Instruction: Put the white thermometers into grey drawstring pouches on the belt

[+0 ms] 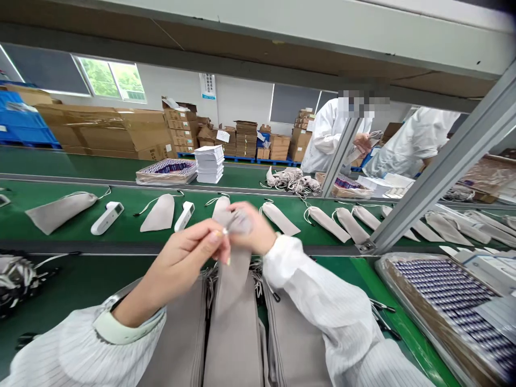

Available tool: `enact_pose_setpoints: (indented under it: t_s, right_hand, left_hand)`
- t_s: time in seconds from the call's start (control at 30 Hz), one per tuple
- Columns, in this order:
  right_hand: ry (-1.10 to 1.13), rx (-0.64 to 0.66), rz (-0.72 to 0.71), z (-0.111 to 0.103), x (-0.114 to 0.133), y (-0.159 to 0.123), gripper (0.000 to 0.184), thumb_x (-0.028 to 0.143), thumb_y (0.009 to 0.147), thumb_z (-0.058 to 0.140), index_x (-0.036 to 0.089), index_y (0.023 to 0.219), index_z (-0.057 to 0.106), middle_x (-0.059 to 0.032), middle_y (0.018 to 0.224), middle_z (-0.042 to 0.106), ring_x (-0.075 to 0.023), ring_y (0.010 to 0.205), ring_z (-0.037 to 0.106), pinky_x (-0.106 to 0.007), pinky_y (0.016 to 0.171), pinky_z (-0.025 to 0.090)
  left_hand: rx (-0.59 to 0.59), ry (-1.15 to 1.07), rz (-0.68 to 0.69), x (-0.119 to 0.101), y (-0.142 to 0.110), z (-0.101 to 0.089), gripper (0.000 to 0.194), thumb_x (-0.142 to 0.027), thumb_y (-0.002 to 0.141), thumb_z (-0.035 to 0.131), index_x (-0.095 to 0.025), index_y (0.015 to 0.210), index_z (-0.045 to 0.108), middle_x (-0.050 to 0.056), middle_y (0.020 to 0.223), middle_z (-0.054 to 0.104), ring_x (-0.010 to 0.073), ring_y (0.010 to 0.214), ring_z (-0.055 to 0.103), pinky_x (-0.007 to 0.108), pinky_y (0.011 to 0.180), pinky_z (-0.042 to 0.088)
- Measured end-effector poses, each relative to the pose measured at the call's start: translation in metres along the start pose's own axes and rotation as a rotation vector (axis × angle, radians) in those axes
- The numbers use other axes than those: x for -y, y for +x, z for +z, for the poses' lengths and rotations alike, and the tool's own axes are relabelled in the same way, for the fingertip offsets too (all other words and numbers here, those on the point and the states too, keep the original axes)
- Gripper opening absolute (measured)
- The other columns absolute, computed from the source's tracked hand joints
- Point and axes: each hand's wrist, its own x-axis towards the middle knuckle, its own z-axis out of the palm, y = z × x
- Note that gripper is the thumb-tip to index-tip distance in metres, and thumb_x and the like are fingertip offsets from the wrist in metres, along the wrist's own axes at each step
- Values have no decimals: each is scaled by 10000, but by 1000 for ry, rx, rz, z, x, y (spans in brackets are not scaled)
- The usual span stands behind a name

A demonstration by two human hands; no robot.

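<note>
Pinching near the gathered mouth of a slim, light-grey fabric drawstring pouch (234,269), the left hand (185,260) closes its thumb and index finger on a small pale bit at the neck, perhaps cord. The right hand (258,231) is motion-blurred; its fingers look curled round the bunched top, though their exact grip cannot be told. The pouch hangs from the hands above the far end of the middle stack of flat grey pouches (231,344). It looks light, soft and limp, unlikely to break but ready to fold or twist; the gathered neck seems the surest hold, since the loose body would sag and thin cords could slip or snag. 2 more grey stacks flank the middle stack, with dark-tipped cords bunched at their far ends. Right of the middle stack, a plastic-lined brown tray (415,309) holds dense rows of small, shiny blue-and-white cylinders (447,295), with white papers lying partly over them. Beyond the middle stack, to the left, a shallow wrapped tray (161,180) contains similar dark-blue pieces. On the green surface beyond the stack lie single grey pouches and 2 white handheld devices (107,218); whether those pouches contain anything is unclear.
</note>
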Motion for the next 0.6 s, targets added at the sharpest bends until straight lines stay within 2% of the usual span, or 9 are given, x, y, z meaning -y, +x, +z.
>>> enact_pose_setpoints:
  t_s: [0.07, 0.1, 0.17, 0.23, 0.3, 0.37, 0.43, 0.5, 0.6]
  right_hand:
    - [-260, -399, 70, -35, -8, 5, 478, 269, 589, 615, 177, 1025, 441, -49, 992, 543, -160, 894, 527, -268, 808, 398]
    - [-417, -562, 181, -57, -14, 7, 491, 280, 630, 578, 179, 1077, 400, -60, 983, 546, -177, 898, 533, -287, 802, 400]
    - [-756, -649, 502, -99, -31, 7, 519, 326, 664, 545, 184, 1131, 368, -86, 930, 565, -241, 885, 547, -350, 768, 405]
    - [-1014, -591, 748, -128, -53, 2, 541, 324, 684, 530, 181, 1173, 348, -123, 929, 567, -277, 882, 554, -377, 743, 402]
    - [-1101, -485, 878, -140, -75, -5, 651, 324, 712, 507, 171, 1273, 215, -154, 968, 554, -269, 885, 562, -360, 731, 402]
    - [-1103, -396, 921, -138, -93, -10, 767, 350, 720, 506, 172, 1323, 67, -186, 1055, 512, -268, 924, 552, -358, 743, 397]
    - [-1119, -306, 883, -127, -104, -7, 760, 386, 727, 499, 180, 1328, 82, -224, 1162, 427, -301, 1005, 502, -410, 790, 365]
    - [-1119, -184, 787, -109, -109, 5, 626, 396, 746, 478, 185, 1288, 243, -213, 1199, 402, -306, 1058, 458, -432, 844, 322]
    - [-1011, 34, 643, -76, -114, 30, 467, 379, 728, 526, 223, 1158, 436, -107, 1061, 542, -226, 1015, 498, -329, 863, 333]
  left_hand:
    - [131, 301, -2, 10, 1, 2, 233, -348, 840, 367, -187, 781, 524, 8, 732, 553, 144, 690, 519, 254, 637, 420]
    - [200, 452, -2, 18, 0, 5, 186, -313, 824, 406, -183, 819, 539, 19, 797, 563, 159, 748, 528, 266, 675, 419]
    - [361, 703, 2, 38, -2, 14, 113, -194, 768, 481, -156, 843, 558, 49, 868, 566, 191, 820, 534, 290, 716, 417]
    - [511, 875, -36, 56, -6, 28, 147, -41, 669, 520, -122, 785, 560, 72, 819, 576, 214, 776, 554, 292, 668, 433]
    - [516, 973, -51, 67, -10, 42, 263, 67, 602, 486, -110, 785, 549, 81, 811, 578, 220, 748, 566, 278, 620, 443]
    - [444, 1029, -29, 70, -12, 52, 340, 112, 589, 441, -108, 830, 539, 85, 834, 574, 211, 736, 571, 266, 597, 450]
    - [386, 1064, -6, 67, -12, 57, 364, 120, 601, 429, -103, 871, 528, 90, 849, 565, 210, 736, 568, 270, 586, 456]
    - [349, 1083, 9, 65, -11, 59, 342, 102, 627, 445, -98, 894, 521, 99, 861, 556, 225, 775, 554, 289, 594, 462]
    - [311, 1098, 51, 65, -8, 60, 227, 52, 689, 459, -93, 844, 541, 115, 836, 559, 247, 835, 521, 294, 575, 462]
